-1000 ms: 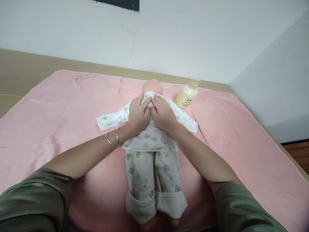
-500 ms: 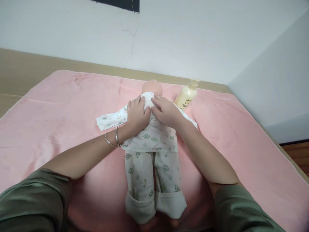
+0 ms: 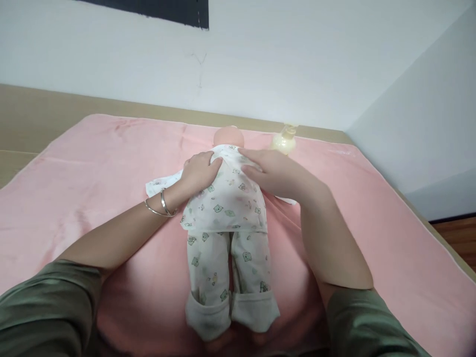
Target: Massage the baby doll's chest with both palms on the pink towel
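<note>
A baby doll lies stretched out on a pink blanket (image 3: pixel 126 163), its bald head (image 3: pixel 228 136) toward the wall, with no face showing. It wears a white printed top (image 3: pixel 234 201) and matching trousers (image 3: pixel 210 263) with turned-up cuffs. My left hand (image 3: pixel 201 171) rests open on the left shoulder area of the top, two silver bangles at its wrist. My right hand (image 3: pixel 282 171) is open over the right shoulder, fingers stretched toward the upper back; whether its palm touches the cloth I cannot tell. Both sleeves spread outward, the right one mostly hidden by my hand.
Just beyond my right hand stands a pale yellow pump bottle (image 3: pixel 284 141), its lower part hidden. A wooden ledge (image 3: pixel 156 109) runs along the white wall (image 3: pixel 260 64) at the back. At the far right a brown floor (image 3: pixel 455 238) shows.
My hands have moved apart from the middle of the upper back toward the shoulders. The right wrist is more bent and raised, now covering part of the bottle. The view has shifted slightly.
</note>
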The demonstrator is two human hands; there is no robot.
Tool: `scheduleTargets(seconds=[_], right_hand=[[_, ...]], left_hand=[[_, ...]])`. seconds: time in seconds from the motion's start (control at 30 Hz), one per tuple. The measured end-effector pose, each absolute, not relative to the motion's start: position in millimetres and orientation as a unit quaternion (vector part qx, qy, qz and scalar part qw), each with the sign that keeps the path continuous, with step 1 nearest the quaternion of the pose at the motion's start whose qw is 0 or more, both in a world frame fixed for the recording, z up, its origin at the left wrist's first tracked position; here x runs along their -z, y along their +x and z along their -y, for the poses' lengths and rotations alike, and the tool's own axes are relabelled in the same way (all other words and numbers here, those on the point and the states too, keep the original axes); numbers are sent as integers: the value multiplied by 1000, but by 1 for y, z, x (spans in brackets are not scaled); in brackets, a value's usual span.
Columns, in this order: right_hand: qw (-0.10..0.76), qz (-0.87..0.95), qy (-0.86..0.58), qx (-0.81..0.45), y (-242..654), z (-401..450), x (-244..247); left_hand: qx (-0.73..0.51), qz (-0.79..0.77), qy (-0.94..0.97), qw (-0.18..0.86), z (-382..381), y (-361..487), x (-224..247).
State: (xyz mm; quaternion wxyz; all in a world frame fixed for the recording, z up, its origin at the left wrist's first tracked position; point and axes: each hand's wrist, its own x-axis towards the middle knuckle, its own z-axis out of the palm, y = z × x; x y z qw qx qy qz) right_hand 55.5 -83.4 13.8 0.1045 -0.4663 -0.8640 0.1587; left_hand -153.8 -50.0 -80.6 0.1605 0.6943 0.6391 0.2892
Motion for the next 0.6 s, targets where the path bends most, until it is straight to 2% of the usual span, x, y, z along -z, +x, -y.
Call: scheduleTargets(seconds=[0.17, 0.3, 0.4, 0.6], right_hand=[[243, 837, -484, -82, 109, 91, -47], [324, 790, -521, -20, 149, 67, -45], [352, 770, -532, 4, 164, 34, -31], [348, 754, -556, -31, 140, -17, 11]], left_hand=[[-297, -634, 680, 220, 59, -160, 55], [-386, -587, 663, 259, 46, -140, 35], [-412, -546, 647, 336, 19, -114, 19], [-361, -498, 694, 374, -52, -67, 8]])
